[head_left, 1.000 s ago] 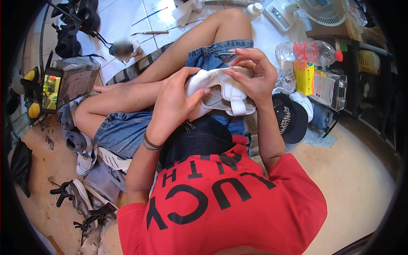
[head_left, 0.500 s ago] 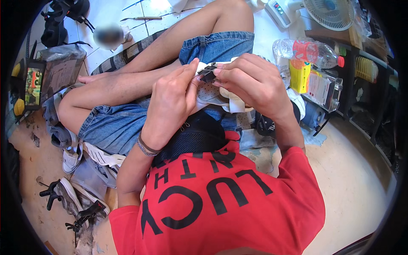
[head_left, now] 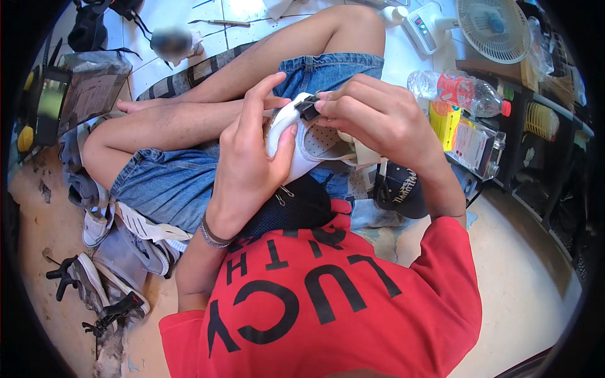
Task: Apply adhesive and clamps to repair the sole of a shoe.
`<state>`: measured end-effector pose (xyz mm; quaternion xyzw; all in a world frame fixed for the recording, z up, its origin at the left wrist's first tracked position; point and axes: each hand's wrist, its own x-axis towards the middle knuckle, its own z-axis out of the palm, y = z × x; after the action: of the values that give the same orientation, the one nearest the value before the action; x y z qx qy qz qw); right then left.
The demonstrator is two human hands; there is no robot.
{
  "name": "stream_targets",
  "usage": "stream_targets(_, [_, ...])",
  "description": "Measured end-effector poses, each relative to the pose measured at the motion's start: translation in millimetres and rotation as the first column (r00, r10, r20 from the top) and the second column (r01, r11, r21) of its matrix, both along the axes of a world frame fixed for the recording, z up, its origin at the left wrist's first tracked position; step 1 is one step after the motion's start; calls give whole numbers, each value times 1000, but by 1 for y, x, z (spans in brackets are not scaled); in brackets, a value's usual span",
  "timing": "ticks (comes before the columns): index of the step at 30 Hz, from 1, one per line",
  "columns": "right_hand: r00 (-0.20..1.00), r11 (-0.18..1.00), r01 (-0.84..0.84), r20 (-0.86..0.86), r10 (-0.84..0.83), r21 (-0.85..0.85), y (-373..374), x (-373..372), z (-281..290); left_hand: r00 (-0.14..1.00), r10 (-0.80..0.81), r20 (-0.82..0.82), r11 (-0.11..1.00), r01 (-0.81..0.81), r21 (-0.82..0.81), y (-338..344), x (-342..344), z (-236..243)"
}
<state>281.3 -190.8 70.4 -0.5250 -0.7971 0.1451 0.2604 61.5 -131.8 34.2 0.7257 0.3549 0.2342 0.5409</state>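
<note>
Gripping a white shoe [head_left: 320, 140], left fingers [head_left: 254, 106] leave room at its edge where right fingers [head_left: 334, 106] pinch a black clip [head_left: 307, 107].

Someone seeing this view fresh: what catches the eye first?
The red shirt fills the lower middle. Above it, the left hand holds a white shoe while the right hand grips a black clip at its edge. A fan shows at upper right, with a bottle lower in the picture.
</note>
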Motion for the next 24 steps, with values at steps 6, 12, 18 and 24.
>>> stream_targets(6, [995, 995, -94, -41, 93, -21, 10, 0, 4, 1000, -28, 1, 997, 28, 68, 0, -4, 7])
stream_targets(12, [979, 983, -177, -110, 169, -59, 18, 5, -6, 999, -50, 15, 993, 48, 103, -3, -9, 2])
stream_targets(18, [975, 964, -194, -144, 169, -181, 23, 7, -16, 1000, -15, 17, 998, 16, -53, -8, -12, -3])
stream_targets(24, [977, 958, -9, -206, -53, -287, -2, 4, 5, 996, 82, 33, 894, -58, -444, -18, -18, 15])
